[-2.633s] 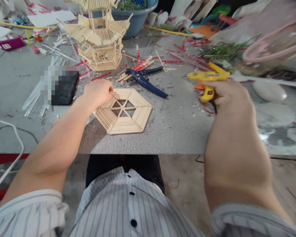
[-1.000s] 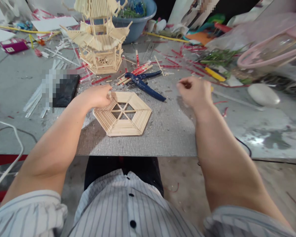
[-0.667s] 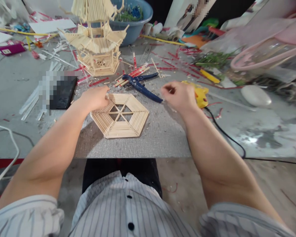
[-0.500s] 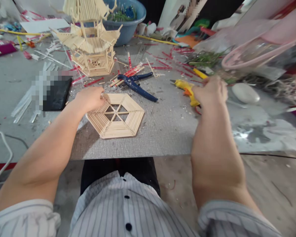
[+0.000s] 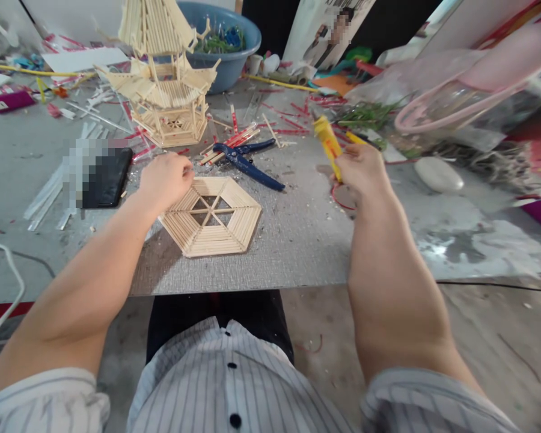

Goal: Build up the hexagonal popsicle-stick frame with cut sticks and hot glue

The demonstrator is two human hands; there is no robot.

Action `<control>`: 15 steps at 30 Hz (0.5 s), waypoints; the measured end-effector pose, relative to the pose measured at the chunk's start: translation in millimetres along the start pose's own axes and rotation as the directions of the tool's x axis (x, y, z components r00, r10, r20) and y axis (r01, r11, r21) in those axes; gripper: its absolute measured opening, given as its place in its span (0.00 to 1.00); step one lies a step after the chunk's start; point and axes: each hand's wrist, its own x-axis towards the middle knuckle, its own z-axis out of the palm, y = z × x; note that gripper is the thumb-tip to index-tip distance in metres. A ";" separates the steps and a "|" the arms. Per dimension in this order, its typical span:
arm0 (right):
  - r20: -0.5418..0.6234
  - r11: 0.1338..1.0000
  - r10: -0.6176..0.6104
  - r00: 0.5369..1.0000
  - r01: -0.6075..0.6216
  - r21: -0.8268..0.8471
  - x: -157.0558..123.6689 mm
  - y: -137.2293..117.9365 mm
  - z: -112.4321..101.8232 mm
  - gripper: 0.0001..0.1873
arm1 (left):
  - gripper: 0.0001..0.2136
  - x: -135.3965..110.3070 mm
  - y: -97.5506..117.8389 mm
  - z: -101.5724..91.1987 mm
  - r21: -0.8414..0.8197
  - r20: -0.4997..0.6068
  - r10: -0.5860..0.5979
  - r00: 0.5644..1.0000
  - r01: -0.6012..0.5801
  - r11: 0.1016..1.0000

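Note:
In my right hand is a yellow hot glue gun, raised off the table with its nozzle tilted up and away. Fingers are wrapped round its handle, and a red cord loop hangs under it. A flat hexagonal frame of wooden sticks, with spokes across its open centre, lies near the table's front edge. Curled at its upper left corner is my left hand, pinching the edge; the fingertips are partly hidden. Blue-handled cutters lie just beyond the frame, on sticks with red wrappers.
A tiered stick pagoda stands at the back left, before a blue basin. A black phone and clear glue sticks lie to the left. On the right are a white oval object and a pink-rimmed item.
My right hand has lifted the glue gun and turned its nozzle upward. The left hand stays at the frame's corner. My view has shifted slightly.

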 end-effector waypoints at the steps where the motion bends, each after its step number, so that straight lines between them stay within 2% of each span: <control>1: -0.055 0.979 0.034 0.998 -0.023 0.204 -7.2 -10.0 2.2 0.16 | 0.17 -2.1 3.0 0.6 -0.028 -0.047 0.041 0.998 -0.042 0.999; 3: -0.056 0.861 -0.049 0.997 0.071 0.503 -24.5 -30.5 7.2 0.14 | 0.17 -7.9 11.1 2.8 -0.075 -0.098 0.142 0.985 -0.150 0.986; 5: -0.020 0.765 -0.161 0.987 0.138 0.629 -43.5 -48.9 12.4 0.14 | 0.20 -15.2 20.9 5.6 -0.069 -0.164 0.272 0.948 -0.287 0.956; 8: 0.078 0.662 -0.329 0.941 0.171 0.730 -70.2 -69.3 19.4 0.12 | 0.27 -25.4 34.3 8.9 0.031 -0.204 0.448 0.871 -0.451 0.892; 11: 0.195 0.610 -0.389 0.900 0.093 0.787 -90.6 -82.2 24.1 0.13 | 0.33 -30.2 41.1 9.5 0.128 -0.196 0.472 0.860 -0.454 0.882; 15: 0.312 0.567 -0.450 0.837 -0.002 0.823 -106.6 -91.4 30.0 0.16 | 0.35 -29.2 42.3 8.1 0.172 -0.183 0.406 0.895 -0.378 0.910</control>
